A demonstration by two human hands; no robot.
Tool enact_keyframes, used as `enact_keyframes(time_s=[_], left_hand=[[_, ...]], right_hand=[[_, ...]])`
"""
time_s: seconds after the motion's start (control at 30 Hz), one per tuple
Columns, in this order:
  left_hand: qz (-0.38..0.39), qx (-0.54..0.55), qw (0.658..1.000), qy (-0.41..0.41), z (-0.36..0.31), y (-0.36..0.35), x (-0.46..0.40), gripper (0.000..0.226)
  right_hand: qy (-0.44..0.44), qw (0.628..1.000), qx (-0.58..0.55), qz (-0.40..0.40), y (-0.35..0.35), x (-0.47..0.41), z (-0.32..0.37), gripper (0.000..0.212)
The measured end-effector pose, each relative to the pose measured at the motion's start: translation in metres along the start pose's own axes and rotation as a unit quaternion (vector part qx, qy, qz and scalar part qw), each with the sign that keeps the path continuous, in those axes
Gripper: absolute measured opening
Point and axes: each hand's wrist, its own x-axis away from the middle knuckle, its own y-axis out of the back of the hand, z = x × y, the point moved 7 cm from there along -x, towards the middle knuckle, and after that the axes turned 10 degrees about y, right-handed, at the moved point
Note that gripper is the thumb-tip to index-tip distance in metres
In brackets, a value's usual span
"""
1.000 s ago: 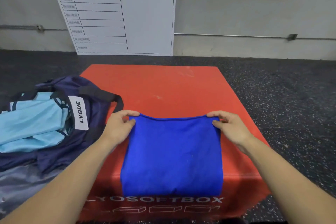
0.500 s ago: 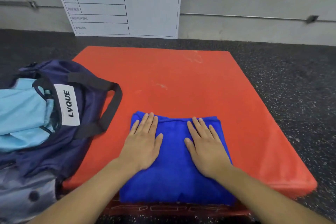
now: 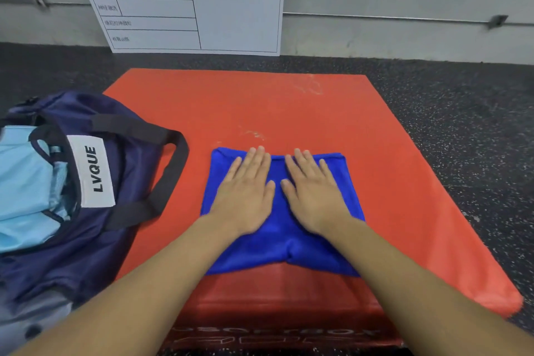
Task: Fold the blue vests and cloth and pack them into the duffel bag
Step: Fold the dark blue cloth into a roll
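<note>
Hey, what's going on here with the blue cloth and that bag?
A person is pressing a folded blue cloth flat on a red mat, the left hand and right hand lying side by side on top with fingers straight. A navy duffel bag sits open at the mat's left edge with light blue fabric already inside. The cloth isn't packed yet.

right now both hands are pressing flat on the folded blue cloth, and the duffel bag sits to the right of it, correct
Not quite. The head view shows the duffel bag to the left of the blue cloth, not the right. Otherwise yes: left hand and right hand press flat on it.
</note>
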Motion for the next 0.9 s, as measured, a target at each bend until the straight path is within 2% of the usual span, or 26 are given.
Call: enact_keyframes(time_s=[0.07,0.13,0.2,0.3,0.4,0.6,0.73,0.8,0.9], left_hand=[[0.006,-0.010,0.999,-0.032,-0.009,-0.007,0.022,0.080],[0.029,-0.005,0.999,-0.016,0.004,-0.014,0.034,0.084],[0.017,0.016,1.000,0.005,0.018,-0.008,0.041,0.084],[-0.017,0.003,0.999,-0.047,0.008,-0.004,0.072,0.070],[0.021,-0.004,0.997,-0.078,0.012,-0.013,0.099,0.066],[0.068,-0.021,0.988,-0.135,0.038,0.002,0.122,0.072],[0.082,-0.011,0.987,-0.135,0.065,0.009,0.150,0.064],[0.089,-0.009,0.988,-0.130,0.074,0.014,0.164,0.060],[0.073,0.017,0.989,-0.124,0.087,0.021,0.179,0.060]], right_hand=[[0.037,0.999,-0.007,0.017,-0.009,0.011,0.022,0.081],[0.038,0.998,-0.011,0.043,-0.019,0.022,0.021,0.084],[0.015,0.999,-0.015,0.035,-0.015,0.029,0.011,0.085],[0.046,0.998,-0.030,0.022,-0.010,0.051,0.029,0.079],[0.095,0.994,-0.027,0.053,-0.015,0.079,0.046,0.071],[0.129,0.985,-0.005,0.118,0.007,0.121,0.014,0.075],[0.140,0.980,0.003,0.139,0.014,0.154,-0.011,0.067],[0.141,0.981,-0.023,0.129,0.019,0.165,-0.018,0.066],[0.109,0.985,-0.122,0.062,0.031,0.182,-0.034,0.056]])
